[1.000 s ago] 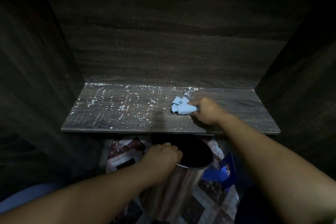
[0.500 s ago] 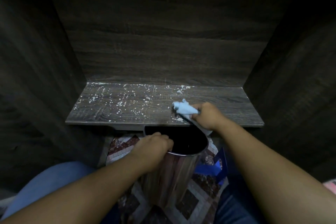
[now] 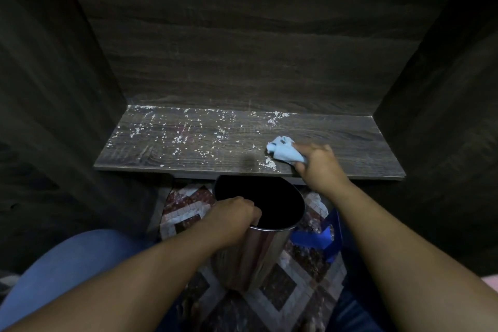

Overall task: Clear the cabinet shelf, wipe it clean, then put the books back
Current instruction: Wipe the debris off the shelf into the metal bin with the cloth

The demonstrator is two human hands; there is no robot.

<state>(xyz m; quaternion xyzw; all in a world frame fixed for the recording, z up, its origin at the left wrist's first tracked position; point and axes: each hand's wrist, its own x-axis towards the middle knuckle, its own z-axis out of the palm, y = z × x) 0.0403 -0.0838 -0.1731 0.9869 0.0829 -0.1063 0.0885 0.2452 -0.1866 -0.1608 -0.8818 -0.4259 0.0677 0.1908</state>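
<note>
The dark wooden cabinet shelf (image 3: 350,137) holds no books and is sprinkled with white crumbs (image 3: 188,137), mostly over its left and middle. My right hand (image 3: 318,167) grips a bunched light blue cloth (image 3: 283,152) and presses it on the shelf right of centre, near the front edge. A small heap of crumbs (image 3: 269,163) lies just left of the cloth at the edge. My left hand (image 3: 234,215) grips the rim of a shiny metal bin (image 3: 253,259), held below the shelf's front edge.
Dark cabinet walls close in on the left (image 3: 54,116), right (image 3: 444,116) and back. Below the shelf lies a patterned tiled floor (image 3: 283,283) with a blue object (image 3: 320,237) right of the bin. My blue-trousered knee (image 3: 67,264) sits at lower left.
My right hand swept the cloth from mid-shelf forward to the front edge above the bin, then back onto the shelf a little to the right. My left hand keeps its grip on the bin.
</note>
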